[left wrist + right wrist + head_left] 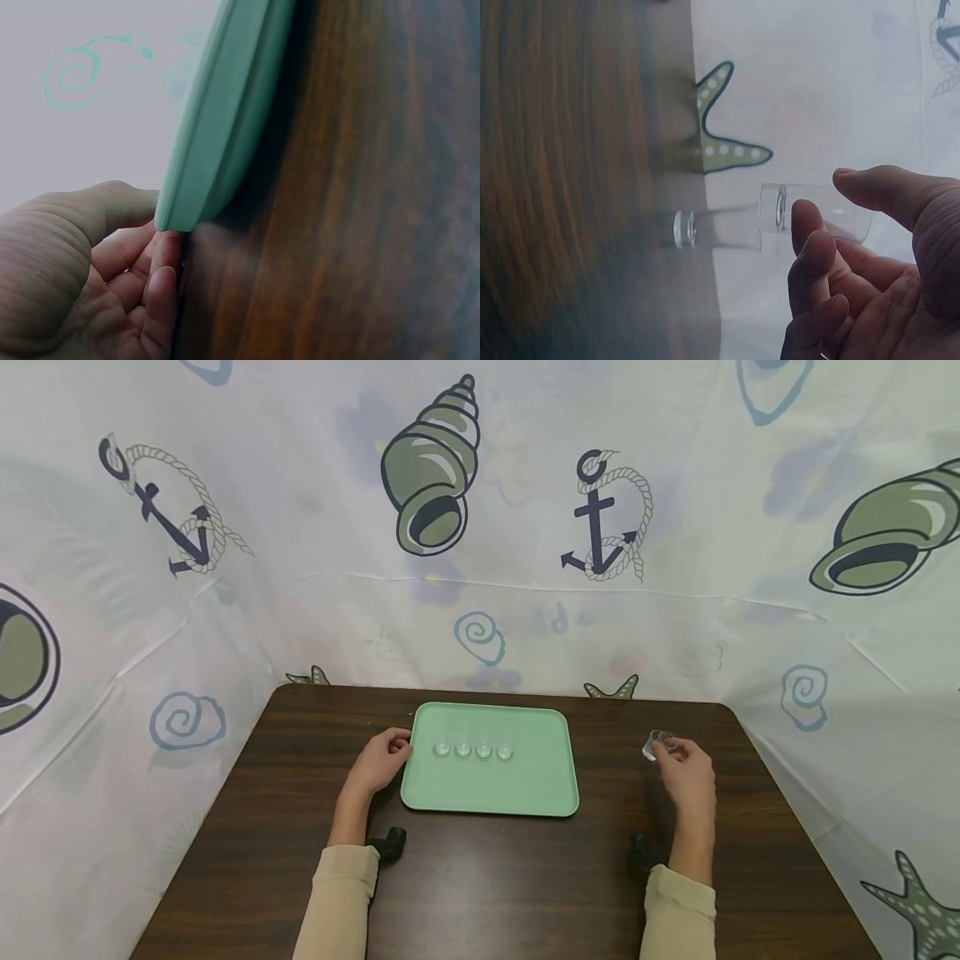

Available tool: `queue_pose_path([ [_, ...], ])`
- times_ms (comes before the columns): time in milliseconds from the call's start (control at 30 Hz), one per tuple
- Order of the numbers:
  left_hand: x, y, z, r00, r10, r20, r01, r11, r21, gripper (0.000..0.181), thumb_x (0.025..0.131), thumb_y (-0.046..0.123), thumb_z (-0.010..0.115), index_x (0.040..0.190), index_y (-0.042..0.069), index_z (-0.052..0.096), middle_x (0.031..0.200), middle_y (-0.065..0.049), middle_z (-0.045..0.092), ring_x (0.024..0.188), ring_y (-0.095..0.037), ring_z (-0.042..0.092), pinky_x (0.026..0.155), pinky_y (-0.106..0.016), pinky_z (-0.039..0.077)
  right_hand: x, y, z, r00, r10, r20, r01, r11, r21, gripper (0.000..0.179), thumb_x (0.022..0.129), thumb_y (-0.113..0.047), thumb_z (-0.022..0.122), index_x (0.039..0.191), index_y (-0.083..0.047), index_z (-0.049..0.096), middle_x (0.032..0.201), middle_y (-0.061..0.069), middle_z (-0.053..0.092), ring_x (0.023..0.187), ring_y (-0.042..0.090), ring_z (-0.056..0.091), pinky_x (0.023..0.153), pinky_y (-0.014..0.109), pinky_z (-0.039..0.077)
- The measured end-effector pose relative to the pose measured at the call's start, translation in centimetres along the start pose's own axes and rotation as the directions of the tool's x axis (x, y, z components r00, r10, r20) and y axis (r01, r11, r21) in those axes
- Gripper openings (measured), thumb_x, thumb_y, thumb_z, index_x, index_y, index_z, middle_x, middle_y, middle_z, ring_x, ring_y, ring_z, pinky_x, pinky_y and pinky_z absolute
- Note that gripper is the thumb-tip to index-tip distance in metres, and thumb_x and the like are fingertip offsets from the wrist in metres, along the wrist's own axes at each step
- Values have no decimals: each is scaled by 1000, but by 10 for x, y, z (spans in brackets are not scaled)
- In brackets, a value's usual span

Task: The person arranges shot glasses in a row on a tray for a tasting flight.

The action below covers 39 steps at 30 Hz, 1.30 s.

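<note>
Head view, clock centred on the green tray (525,785): the tray lies on the dark wood-grain table (510,885). Four clear shot glasses (483,750) stand on it in a row, set from the centre toward 10 o'clock, just apart from one another.

Left hand (380,762) is at the tray's edge, between 9 and 10 o'clock. Left wrist view shows its thumb and curled fingers clamped on the rim; cannot tell whether that edge is raised.

Right hand (684,768) is at 3 o'clock, well apart from the tray. Thumb and fingers pinch a clear, thick-based shot glass, the held glass (840,208); the other fingers are curled close together. A second one, the standing glass (724,229), is upright on the table, just beside the held glass. Cannot tell whether the two touch.

Beige sleeves (678,914) enter from 5 and 7 o'clock. White cloth (525,643) hangs behind the table, printed with a conch shell (431,464) just before 12 and an anchor (596,518) at 1 o'clock.
</note>
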<state>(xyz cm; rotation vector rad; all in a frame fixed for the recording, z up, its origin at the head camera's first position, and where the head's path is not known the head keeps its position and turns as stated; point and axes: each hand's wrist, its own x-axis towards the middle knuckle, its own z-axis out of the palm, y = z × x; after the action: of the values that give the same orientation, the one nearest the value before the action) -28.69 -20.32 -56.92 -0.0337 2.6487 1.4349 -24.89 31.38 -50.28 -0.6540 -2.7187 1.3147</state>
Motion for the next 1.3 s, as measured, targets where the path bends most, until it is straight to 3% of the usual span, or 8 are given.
queue_pose_path([
  [167, 0, 1, 0, 1000, -9, -4, 9, 1000, -4, 43, 112, 22, 56, 150, 3, 57, 124, -15, 63, 108, -28, 59, 92, -43, 48, -2, -11, 7, 997, -66, 32, 64, 996, 57, 67, 106, -51, 61, 152, -3, 55, 122, 21, 75, 99, 34, 78, 71, 28, 52],
  [400, 1, 1, 1, 1000, -12, -7, 12, 1000, -2, 43, 112, 22, 56, 150, 2, 57, 123, -15, 63, 107, -28, 58, 91, -42, 48, -2, -23, 15, 991, -122, 56, 115, 987, 114, 60, 106, -46, 65, 148, -4, 59, 112, 18, 76, 84, 21, 74, 69, 26, 52],
  [633, 1, 2, 1, 1000, -13, -10, 12, 1000, -7, 43, 112, 22, 55, 150, 3, 57, 122, -15, 62, 106, -27, 57, 90, -42, 47, 0, -35, 25, 977, -205, 59, 191, 964, 186, 52, 106, -39, 69, 141, -1, 63, 86, -7, 74, 70, 7, 66, 69, 23, 55],
  [767, 1, 4, 1, 1000, -19, -8, 19, 1000, -12, 43, 112, 22, 55, 151, 3, 57, 123, -15, 62, 106, -27, 58, 90, -41, 47, -1, -39, 30, 967, -242, 80, 221, 952, 214, 49, 106, -37, 69, 141, -2, 63, 84, -13, 72, 69, 5, 65, 70, 25, 56],
  [1200, 4, 4, 3, 999, -33, -11, 32, 999, -10, 43, 112, 22, 56, 151, 3, 57, 124, -15, 62, 108, -27, 58, 91, -42, 48, 1, -49, 48, 951, -290, 106, 257, 934, 249, 46, 106, -39, 70, 139, -6, 65, 87, -5, 73, 80, 34, 71, 73, 32, 57],
  [1300, 4, 5, 3, 999, -37, -11, 36, 999, -15, 43, 112, 22, 56, 150, 3, 57, 124, -14, 62, 108, -27, 57, 91, -41, 47, 1, -53, 52, 941, -315, 120, 274, 922, 273, 46, 106, -37, 70, 139, -5, 65, 85, -7, 72, 78, 31, 70, 73, 35, 59],
])
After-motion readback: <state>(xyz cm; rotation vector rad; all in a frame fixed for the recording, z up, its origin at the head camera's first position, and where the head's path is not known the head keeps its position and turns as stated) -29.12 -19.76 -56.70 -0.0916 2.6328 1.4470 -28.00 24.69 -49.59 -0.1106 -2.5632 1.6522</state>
